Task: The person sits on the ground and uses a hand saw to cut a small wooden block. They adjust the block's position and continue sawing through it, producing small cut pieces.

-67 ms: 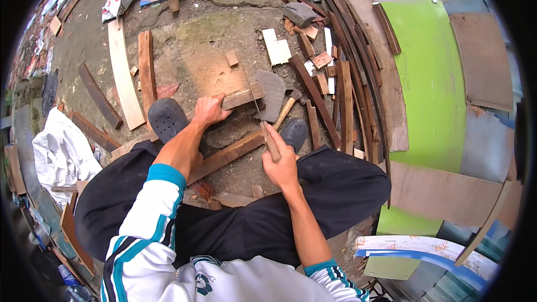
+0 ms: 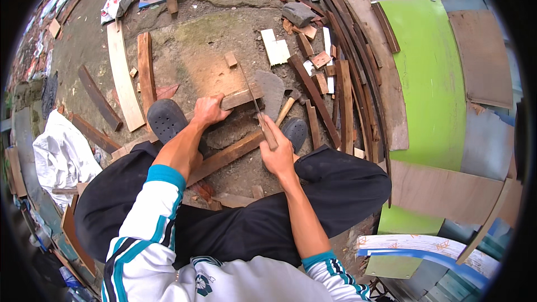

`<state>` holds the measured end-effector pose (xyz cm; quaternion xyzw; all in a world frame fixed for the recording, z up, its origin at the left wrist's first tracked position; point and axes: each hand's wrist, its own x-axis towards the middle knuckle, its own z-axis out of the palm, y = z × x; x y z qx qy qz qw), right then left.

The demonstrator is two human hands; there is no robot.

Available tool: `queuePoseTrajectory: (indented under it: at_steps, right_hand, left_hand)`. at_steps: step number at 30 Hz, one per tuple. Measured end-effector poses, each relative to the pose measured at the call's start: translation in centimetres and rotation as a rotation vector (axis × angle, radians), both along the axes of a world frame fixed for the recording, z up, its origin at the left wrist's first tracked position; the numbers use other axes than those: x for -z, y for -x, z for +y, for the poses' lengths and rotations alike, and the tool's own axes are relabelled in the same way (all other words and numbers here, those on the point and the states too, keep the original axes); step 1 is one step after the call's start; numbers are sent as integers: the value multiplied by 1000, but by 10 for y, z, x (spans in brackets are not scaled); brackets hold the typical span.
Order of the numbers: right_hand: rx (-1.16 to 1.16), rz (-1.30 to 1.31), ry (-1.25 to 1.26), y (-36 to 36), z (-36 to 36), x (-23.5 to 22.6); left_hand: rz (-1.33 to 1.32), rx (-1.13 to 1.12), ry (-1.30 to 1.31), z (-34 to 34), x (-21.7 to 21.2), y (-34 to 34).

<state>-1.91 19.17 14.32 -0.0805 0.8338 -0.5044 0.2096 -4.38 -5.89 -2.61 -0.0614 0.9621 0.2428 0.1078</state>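
My left hand (image 2: 211, 109) is closed around a wooden plank (image 2: 238, 98), pressing it down beside my left shoe. In my right hand (image 2: 277, 152) I grip the wooden handle of a handsaw (image 2: 268, 133). Its thin blade points away from me and crosses the plank near the right end. A small cut-off block (image 2: 230, 59) lies just past the blade's far end, on ground dusted with sawdust (image 2: 212, 75). Close by on the right are a flat grey stone (image 2: 273, 92) and a hammer with a wooden handle (image 2: 286, 109), its head partly hidden.
Another wooden beam (image 2: 226, 157) lies between my legs. To the right are a heap of dark strips (image 2: 358, 67) and a green panel (image 2: 428, 84). At left lie a pale board (image 2: 124, 75), a brown one (image 2: 146, 70) and a white cloth (image 2: 64, 148).
My right hand and the saw have moved slightly forward and to the left along the cut. My left hand stays in place on the plank.
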Motion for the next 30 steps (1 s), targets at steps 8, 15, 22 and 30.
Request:
queuePoseTrajectory:
  at_steps: [8,15,22,30]
  right_hand:
    - [-35,57,-1,-35,18,-46]
    - [62,-111,4,36,-24,29]
    - [-9,-46,55,-27,24,-30]
    - [63,-32,39,21,-10,-5]
  left_hand:
    - [-33,7,11,-7,0,3]
    - [-22,37,-29,-1,-11,17]
    - [-17,20,1,-11,8,9]
    - [-17,63,39,-11,-5,25]
